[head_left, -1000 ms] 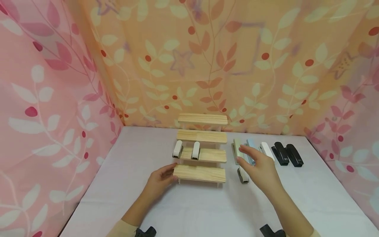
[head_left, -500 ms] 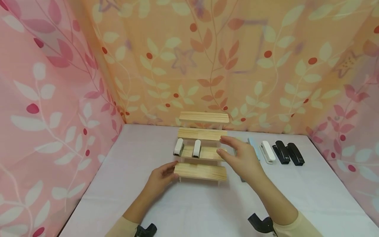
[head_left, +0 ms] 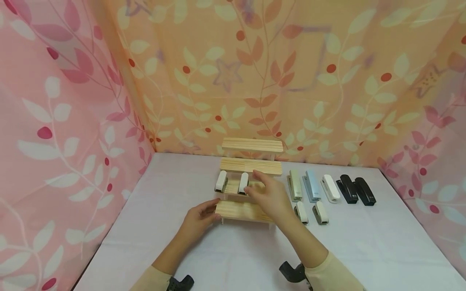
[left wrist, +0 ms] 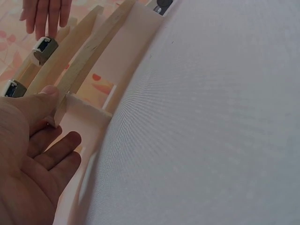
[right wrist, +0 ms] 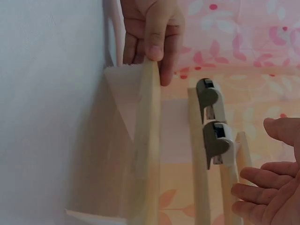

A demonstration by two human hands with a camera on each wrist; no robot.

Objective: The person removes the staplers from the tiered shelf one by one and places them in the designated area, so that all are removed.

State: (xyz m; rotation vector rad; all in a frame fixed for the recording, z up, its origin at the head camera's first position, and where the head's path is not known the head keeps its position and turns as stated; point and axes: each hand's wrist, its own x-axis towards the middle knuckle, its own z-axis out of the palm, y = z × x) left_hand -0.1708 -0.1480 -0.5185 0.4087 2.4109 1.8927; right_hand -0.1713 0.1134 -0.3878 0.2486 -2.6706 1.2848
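Observation:
A stepped wooden display rack (head_left: 238, 211) stands on the white-covered table. My left hand (head_left: 198, 220) grips the left end of its lowest board, thumb on top and fingers below in the left wrist view. Two small white staplers sit apart on the second board: the left one (head_left: 220, 182) at its end, the other (head_left: 243, 184) near the middle. Close to that middle stapler is my right hand (head_left: 270, 198), covering the board's right part in the head view. The right wrist view shows this hand's fingers (right wrist: 258, 187) extended and apart beside the stapler, with nothing in them.
Right of the rack stand a green stapler (head_left: 295, 185), a light blue stapler (head_left: 311, 186), a white stapler (head_left: 330, 188) and two black staplers (head_left: 348, 188). In front of them are two small white staplers (head_left: 320, 213). Patterned cloth (head_left: 225, 81) encloses the table.
My right hand has moved left from over the row of staplers to the rack's second board, uncovering the staplers on the right. The left hand keeps its grip on the lowest board.

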